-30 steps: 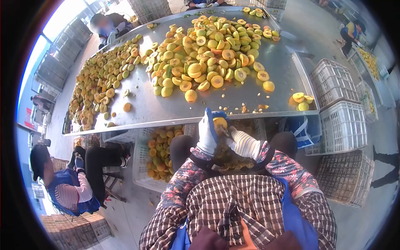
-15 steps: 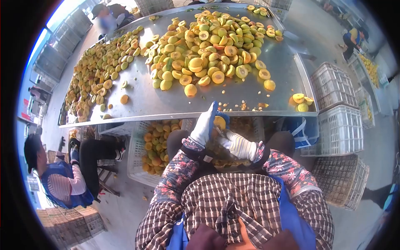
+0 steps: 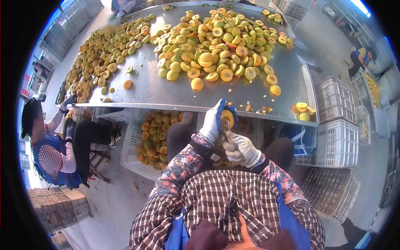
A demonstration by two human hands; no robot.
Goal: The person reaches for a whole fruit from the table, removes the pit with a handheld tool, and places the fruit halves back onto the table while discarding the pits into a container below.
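Observation:
My left hand (image 3: pixel 214 121), in a white glove with blue fingertips, is closed round a halved yellow fruit (image 3: pixel 226 118) just below the table's front edge. My right hand (image 3: pixel 241 149), in a striped white glove, grips a small metal tool (image 3: pixel 232 141) whose tip meets the fruit's cut face. The tool's exact shape is partly hidden by my fingers. Beyond my hands, a big pile of halved fruit (image 3: pixel 206 60) lies on the metal table (image 3: pixel 141 89), with small pits (image 3: pixel 248 106) near its front edge.
A second fruit pile (image 3: pixel 100 52) spreads over the table's left side. Under the table stands a white crate of fruit (image 3: pixel 152 137). A co-worker (image 3: pixel 52 154) sits at the left. White crates (image 3: pixel 338 141) are stacked at the right, beside a blue bag (image 3: pixel 298 137).
My right hand has turned, with the tool now visible against the fruit. The view has shifted slightly. The co-worker at the left now reaches one hand to the table.

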